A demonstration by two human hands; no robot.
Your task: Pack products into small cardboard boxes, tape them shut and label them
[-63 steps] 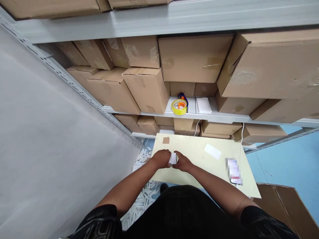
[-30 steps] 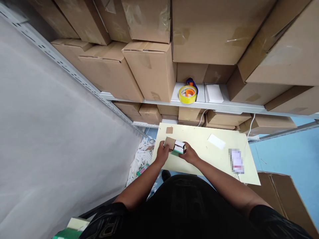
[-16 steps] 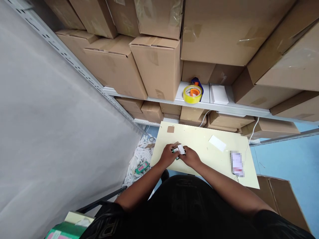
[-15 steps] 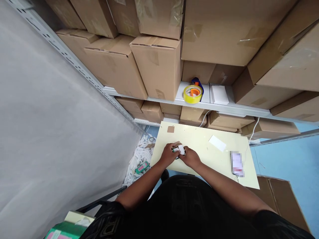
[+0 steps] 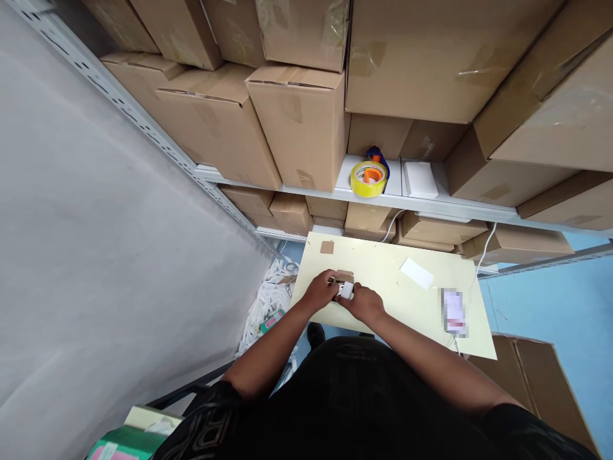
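Over the near left part of the pale yellow table (image 5: 383,271), both my hands hold a small box (image 5: 347,291) between them. It shows a white face, and a brown cardboard flap stands up at its far side. My left hand (image 5: 320,292) is closed on the left end, fingers bent around it. From the right, my right hand (image 5: 366,304) grips the other end, its thumb by the white face. Fingers hide much of the box, and its contents are too small to make out. A brown cardboard square (image 5: 327,247) lies flat beyond my left hand.
A white card (image 5: 416,273) and a blurred phone (image 5: 454,312) with a cable lie on the table's right. Shelves behind carry cardboard boxes (image 5: 297,128), a yellow tape roll (image 5: 368,179) and a white stack (image 5: 420,179). White scraps (image 5: 263,306) cover the floor left.
The box has turned in my hands, so the brown flap now stands out behind it and the white part sits lower. The view has shifted slightly.
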